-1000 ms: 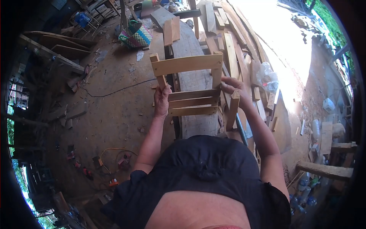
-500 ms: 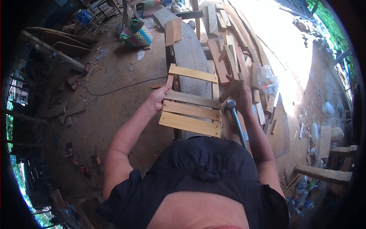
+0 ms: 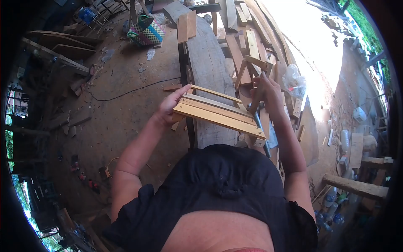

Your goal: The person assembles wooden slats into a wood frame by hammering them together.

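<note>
A slatted wooden frame (image 3: 218, 116), light slats nailed across side rails, is tilted over the bench plank with its near slat edge toward me. My left hand (image 3: 171, 103) is closed on its left side. My right hand (image 3: 270, 94) is wrapped around a brown wooden bar (image 3: 257, 94) by the frame's right end. Beyond those fingers, a short crosspiece (image 3: 257, 62) and another slanting bar overlap the bar in this view. Below the right hand lies a hammer (image 3: 259, 124), its handle partly hidden by the slatted frame.
Beneath the work runs a long thick bench plank (image 3: 205, 59), with two short boards (image 3: 187, 27) at its far end. Loose wood pieces (image 3: 235, 50) lie to the right, beside a clear plastic bag (image 3: 294, 80). A woven basket (image 3: 146, 33) stands on the floor at left.
The slatted frame has tipped to a flatter viewing angle, and its right end has come nearer me. My right hand has risen slightly, with the bar and crosspiece now more visible.
</note>
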A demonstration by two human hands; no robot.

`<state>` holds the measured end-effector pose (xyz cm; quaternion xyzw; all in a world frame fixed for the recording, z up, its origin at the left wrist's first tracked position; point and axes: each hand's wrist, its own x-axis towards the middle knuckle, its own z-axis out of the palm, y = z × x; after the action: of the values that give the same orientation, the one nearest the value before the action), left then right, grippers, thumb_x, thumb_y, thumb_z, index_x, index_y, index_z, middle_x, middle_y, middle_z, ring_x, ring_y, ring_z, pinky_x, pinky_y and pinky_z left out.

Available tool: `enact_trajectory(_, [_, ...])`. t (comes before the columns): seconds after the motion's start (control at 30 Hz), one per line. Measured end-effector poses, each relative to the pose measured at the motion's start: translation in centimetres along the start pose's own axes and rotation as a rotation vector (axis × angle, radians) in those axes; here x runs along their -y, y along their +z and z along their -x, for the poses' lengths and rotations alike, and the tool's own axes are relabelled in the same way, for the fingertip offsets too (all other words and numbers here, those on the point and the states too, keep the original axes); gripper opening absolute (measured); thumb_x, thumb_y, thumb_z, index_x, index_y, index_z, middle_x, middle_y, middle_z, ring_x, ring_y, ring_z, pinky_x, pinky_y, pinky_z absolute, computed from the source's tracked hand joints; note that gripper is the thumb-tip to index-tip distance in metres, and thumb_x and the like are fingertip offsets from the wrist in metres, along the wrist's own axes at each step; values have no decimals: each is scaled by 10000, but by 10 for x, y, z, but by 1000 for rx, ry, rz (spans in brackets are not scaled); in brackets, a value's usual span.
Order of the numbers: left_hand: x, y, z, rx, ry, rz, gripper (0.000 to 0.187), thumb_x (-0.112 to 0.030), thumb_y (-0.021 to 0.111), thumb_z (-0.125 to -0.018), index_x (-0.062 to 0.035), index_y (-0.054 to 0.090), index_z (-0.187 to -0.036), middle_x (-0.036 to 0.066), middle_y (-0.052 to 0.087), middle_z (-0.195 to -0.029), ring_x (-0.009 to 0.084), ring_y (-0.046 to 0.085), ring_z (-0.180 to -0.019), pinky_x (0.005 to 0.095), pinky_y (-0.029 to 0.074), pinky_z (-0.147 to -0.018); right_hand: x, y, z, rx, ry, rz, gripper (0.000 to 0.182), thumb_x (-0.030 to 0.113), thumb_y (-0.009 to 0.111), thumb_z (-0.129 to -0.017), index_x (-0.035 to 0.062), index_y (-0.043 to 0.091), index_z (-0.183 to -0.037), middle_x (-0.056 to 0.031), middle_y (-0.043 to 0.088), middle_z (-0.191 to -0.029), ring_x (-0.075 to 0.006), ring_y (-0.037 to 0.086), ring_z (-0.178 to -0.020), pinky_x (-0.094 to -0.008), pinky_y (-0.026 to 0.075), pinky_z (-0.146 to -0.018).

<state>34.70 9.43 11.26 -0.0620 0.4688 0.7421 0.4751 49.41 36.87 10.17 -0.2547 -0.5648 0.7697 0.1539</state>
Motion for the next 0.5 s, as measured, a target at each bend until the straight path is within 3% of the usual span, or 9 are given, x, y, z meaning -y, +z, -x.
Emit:
enact_trajectory(0.03, [-1,-7,4,88,-103,-68,515,-261,466,-956,2,309,-1370,90,442,-1327,159,472,-1181,285,374,-1008,2,0,3,-16,44,19,465,409,521,-909,-36,573,-1035,-91,554,-854,-190,617,-662,-282,509,-568])
enact_trajectory(0.07, [9,-12,24,249,282,-538,504,-249,508,-937,-9,328,-1342,74,518,-1219,174,543,-1074,305,443,-940,5,3,8,-23,53,20,465,409,521,-909,-36,573,-1035,-91,554,-854,-190,617,-662,-282,509,-568])
enact_trajectory(0.17, [9,-42,25,142,184,-433,531,-299,566,-905,-26,366,-1314,57,557,-1117,208,596,-946,364,515,-817,6,10,18,-17,193,40,470,419,532,-900,-24,572,-1052,-97,556,-867,-194,619,-718,-303,518,-586])
enact_trajectory(0.2, [1,-52,22,199,-76,11,549,-336,563,-902,-54,362,-1329,50,563,-1124,217,614,-860,400,535,-728,5,12,16,26,214,2,482,427,562,-882,-22,565,-1056,-98,551,-904,-194,615,-761,-317,530,-603])
enact_trajectory(0.23, [4,-57,20,195,-77,15,549,-336,563,-902,-54,362,-1329,50,563,-1124,217,614,-860,400,535,-728,4,14,14,73,233,-35,498,436,592,-865,-20,558,-1060,-99,547,-940,-194,612,-803,-331,542,-619])
enact_trajectory(0.3, [0,-47,26,34,-35,-55,382,-438,491,-914,-122,552,-1120,79,631,-812,213,652,-655,353,572,-547,-1,21,13,58,235,-39,501,432,598,-862,-19,546,-1075,-102,538,-981,-201,603,-838,-339,543,-631])
enact_trajectory(0.33, [0,-85,9,196,-114,-145,488,-394,469,-936,-107,394,-1323,71,590,-1115,204,616,-874,361,536,-682,-4,26,11,40,233,-43,507,427,603,-859,-18,535,-1090,-105,529,-1022,-208,593,-873,-347,545,-642])
enact_trajectory(0.43, [16,-106,-24,-15,-3,-179,512,-483,468,-911,-121,455,-1273,74,604,-1100,223,621,-861,362,536,-691,-12,35,18,7,247,-62,488,404,611,-859,-18,531,-1090,-100,521,-1044,-212,589,-880,-365,552,-643])
enact_trajectory(0.5, [9,-102,-31,56,-43,-7,510,-504,445,-913,-121,474,-1249,78,605,-1106,235,624,-864,374,533,-707,-15,37,18,20,236,-84,454,377,608,-867,-14,526,-1085,-102,522,-1043,-218,587,-881,-382,557,-643])
